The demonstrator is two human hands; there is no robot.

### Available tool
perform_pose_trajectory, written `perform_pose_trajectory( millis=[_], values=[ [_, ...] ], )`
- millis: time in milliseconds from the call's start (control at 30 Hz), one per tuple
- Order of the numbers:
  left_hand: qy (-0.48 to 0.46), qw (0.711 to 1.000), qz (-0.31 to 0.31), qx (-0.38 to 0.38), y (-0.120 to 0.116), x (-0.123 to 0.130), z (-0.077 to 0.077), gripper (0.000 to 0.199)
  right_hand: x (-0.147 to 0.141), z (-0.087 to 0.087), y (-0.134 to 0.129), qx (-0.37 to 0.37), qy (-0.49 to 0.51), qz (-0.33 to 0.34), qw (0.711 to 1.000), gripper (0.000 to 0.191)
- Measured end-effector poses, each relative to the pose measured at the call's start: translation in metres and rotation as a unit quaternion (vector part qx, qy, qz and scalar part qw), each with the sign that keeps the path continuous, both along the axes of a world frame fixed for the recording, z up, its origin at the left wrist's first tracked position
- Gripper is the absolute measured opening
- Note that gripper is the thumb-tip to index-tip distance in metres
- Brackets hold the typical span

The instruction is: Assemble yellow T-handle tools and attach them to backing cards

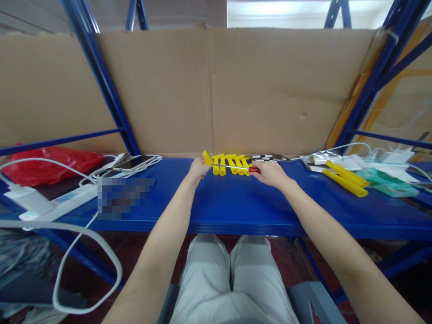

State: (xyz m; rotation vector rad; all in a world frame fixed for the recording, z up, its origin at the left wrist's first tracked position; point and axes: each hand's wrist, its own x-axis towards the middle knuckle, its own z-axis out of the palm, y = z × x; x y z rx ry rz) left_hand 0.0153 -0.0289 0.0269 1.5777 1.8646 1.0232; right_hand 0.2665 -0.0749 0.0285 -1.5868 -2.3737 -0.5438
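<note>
My left hand (199,170) is closed around a yellow plastic piece (207,157) whose angled end sticks up above the fingers. In my right hand (269,173) is a screwdriver (254,170) with a red handle; its thin metal shaft points left, and the tip meets or lies close to the held yellow piece. Whether the tip is seated in anything is too small to tell. Behind the shaft, a row of several similar yellow pieces (232,164) lies on the blue shelf (243,202), between my two hands.
At the left are a white power strip (67,200), a charger, looped white cables (148,163) and a red plastic bag (50,164). Two yellow tubes (347,180) and a green plastic bag (388,182) lie right. Cardboard (263,90) and blue posts (108,81) stand behind.
</note>
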Motion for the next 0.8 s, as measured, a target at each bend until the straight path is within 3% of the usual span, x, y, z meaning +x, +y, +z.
perform_pose_trajectory(
  millis=[267, 800],
  values=[
    [-0.002, 1.0, 0.002, 0.003, 0.0028, -0.0021, -0.002, 0.014, -0.0082, 0.0042, -0.0078, -0.06, 0.011, -0.008, 0.998, 0.029],
    [0.009, 1.0, -0.011, 0.007, 0.0045, -0.0033, -0.0021, 0.01, -0.0057, 0.0026, -0.0049, -0.045, 0.014, -0.013, 0.999, 0.023]
  ],
)
